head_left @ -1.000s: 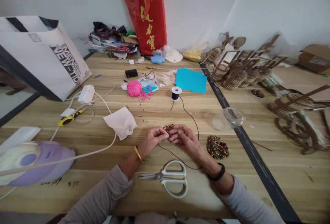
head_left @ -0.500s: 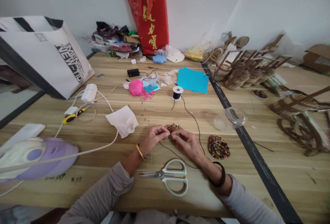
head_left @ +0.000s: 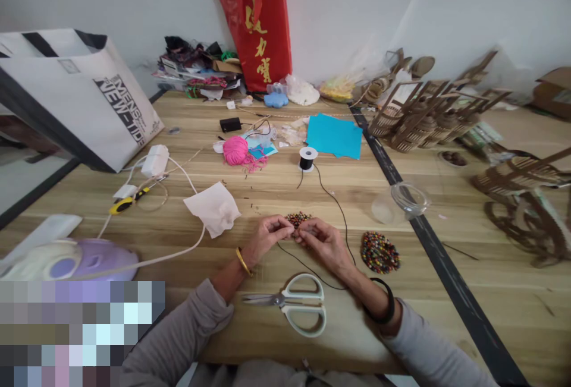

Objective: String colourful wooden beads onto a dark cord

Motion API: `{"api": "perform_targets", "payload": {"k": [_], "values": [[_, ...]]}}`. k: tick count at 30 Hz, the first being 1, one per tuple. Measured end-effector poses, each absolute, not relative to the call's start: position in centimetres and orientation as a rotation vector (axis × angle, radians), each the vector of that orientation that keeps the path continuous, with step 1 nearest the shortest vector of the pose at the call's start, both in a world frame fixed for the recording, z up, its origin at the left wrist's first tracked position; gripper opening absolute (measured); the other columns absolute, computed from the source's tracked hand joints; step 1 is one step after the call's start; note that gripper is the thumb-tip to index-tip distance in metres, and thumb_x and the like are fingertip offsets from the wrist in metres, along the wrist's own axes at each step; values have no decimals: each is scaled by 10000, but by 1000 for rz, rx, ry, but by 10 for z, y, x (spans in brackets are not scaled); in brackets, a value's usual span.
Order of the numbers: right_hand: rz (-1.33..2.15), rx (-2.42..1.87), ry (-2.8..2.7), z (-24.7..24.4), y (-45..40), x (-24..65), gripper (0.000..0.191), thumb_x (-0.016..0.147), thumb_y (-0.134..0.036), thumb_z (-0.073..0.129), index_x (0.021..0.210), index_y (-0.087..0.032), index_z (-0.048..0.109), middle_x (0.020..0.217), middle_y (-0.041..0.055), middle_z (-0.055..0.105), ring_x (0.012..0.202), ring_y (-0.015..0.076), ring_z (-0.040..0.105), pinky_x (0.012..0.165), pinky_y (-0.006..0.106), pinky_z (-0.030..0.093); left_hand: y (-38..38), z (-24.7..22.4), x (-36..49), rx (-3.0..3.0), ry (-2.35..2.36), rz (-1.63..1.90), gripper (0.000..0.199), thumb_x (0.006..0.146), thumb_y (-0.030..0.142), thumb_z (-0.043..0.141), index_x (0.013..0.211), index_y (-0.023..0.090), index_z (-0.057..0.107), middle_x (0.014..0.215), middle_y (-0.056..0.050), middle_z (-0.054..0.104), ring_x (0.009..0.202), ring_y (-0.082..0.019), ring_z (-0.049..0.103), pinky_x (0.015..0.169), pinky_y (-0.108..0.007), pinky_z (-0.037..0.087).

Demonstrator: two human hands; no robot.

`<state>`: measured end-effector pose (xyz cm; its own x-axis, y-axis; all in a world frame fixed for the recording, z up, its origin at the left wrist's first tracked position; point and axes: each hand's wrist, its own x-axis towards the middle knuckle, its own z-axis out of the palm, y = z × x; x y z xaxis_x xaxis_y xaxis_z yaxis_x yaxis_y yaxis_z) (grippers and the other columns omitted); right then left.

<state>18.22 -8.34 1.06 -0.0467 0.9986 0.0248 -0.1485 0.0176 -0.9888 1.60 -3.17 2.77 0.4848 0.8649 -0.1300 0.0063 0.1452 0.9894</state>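
My left hand (head_left: 269,237) is closed in a pinch at the middle of the table. A thin black cord (head_left: 307,269) runs up to it from under my right forearm. Fingertip to fingertip with it, my right hand (head_left: 325,245) pinches too; whatever is between its fingers is too small to make out. Just behind both hands lies a heap of small multicoloured beads (head_left: 298,219), partly covered by the fingers. A coiled bead strand (head_left: 380,252) rests to the right of my right wrist. Scissors with pale handles (head_left: 303,304) lie in front of my hands.
Beyond the beads stands a spool of black cord (head_left: 307,160). Pink yarn (head_left: 235,150), blue sheets (head_left: 334,136) and a white tissue (head_left: 215,210) lie around. A clear jar (head_left: 404,201) stands right, near wooden models (head_left: 414,125). A pixelated patch hides the lower left corner.
My right hand's fingertips have shifted slightly and look more bent. The left hand keeps its pinch. A pixelated patch now covers the lower left corner.
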Motion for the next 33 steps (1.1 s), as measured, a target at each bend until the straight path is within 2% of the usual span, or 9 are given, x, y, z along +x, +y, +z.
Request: {"api": "perform_targets", "payload": {"k": [8, 14, 21, 33], "values": [[1303, -1092, -1134, 3, -83, 182, 275, 780, -416, 670, 917, -182, 620, 743, 37, 674, 689, 152, 635, 626, 268, 509, -32, 29, 17, 1266, 878, 743, 252, 658, 354, 713, 692, 121, 623, 618, -2, 602, 605, -105, 522, 608, -225, 412], [1070, -1174, -1372, 2, -83, 186, 192, 838, -376, 603, 877, -189, 627, 758, 35, 643, 661, 139, 577, 609, 255, 466, -33, 29, 16, 1321, 896, 731, 251, 670, 359, 712, 706, 122, 638, 627, -2, 601, 609, -101, 505, 602, -217, 401], [920, -1235, -1468, 3, -84, 186, 140, 826, -326, 612, 852, -193, 648, 779, 28, 644, 619, 131, 542, 556, 234, 410, -34, 28, 16, 1381, 872, 730, 251, 697, 359, 688, 704, 116, 624, 630, 0, 576, 620, -101, 491, 603, -214, 384], [877, -1215, -1505, 6, -83, 186, 154, 844, -297, 583, 903, -199, 686, 846, 49, 688, 752, 170, 616, 696, 280, 487, -33, 27, 15, 1408, 896, 714, 237, 697, 350, 677, 698, 124, 606, 634, 3, 564, 615, -100, 477, 595, -214, 377]]}}
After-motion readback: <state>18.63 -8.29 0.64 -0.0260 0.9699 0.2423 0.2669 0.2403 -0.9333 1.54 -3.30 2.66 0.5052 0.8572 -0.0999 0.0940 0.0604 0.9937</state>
